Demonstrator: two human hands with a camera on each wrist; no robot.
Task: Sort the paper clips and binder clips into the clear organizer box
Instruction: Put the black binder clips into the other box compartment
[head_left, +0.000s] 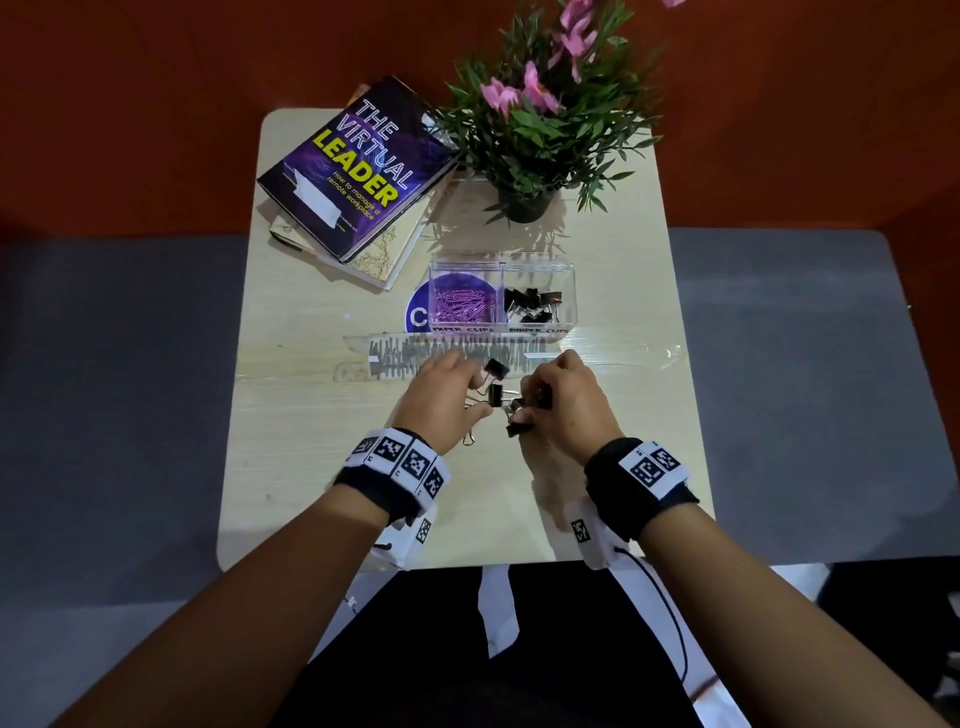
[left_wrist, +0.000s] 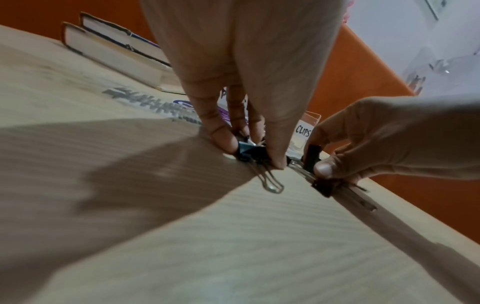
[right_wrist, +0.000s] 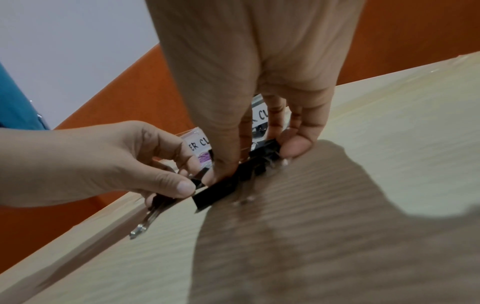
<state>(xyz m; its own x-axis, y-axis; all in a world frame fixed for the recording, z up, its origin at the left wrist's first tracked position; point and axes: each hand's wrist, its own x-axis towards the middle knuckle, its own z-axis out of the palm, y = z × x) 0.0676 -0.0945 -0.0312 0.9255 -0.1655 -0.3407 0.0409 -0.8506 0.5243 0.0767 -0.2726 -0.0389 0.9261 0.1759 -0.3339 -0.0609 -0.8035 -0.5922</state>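
The clear organizer box (head_left: 566, 291) stands mid-table. Its left cell holds pink paper clips (head_left: 462, 307), its right cell black binder clips (head_left: 532, 306). Just in front of it, several black binder clips (head_left: 494, 393) lie loose between my hands. My left hand (head_left: 475, 396) pinches one binder clip (left_wrist: 246, 154) against the table with thumb and fingers, as the left wrist view (left_wrist: 253, 152) shows. My right hand (head_left: 530, 404) pinches a bunch of binder clips (right_wrist: 269, 151), with thumb and fingertips closed round them (right_wrist: 259, 162). Another clip (right_wrist: 215, 192) lies flat between the two thumbs.
Two stacked books (head_left: 358, 171) sit at the back left and a potted plant (head_left: 524, 200) at the back centre. A clear plastic strip (head_left: 395, 353) lies along the front of the box. The small wooden table (head_left: 311, 467) has edges close on both sides.
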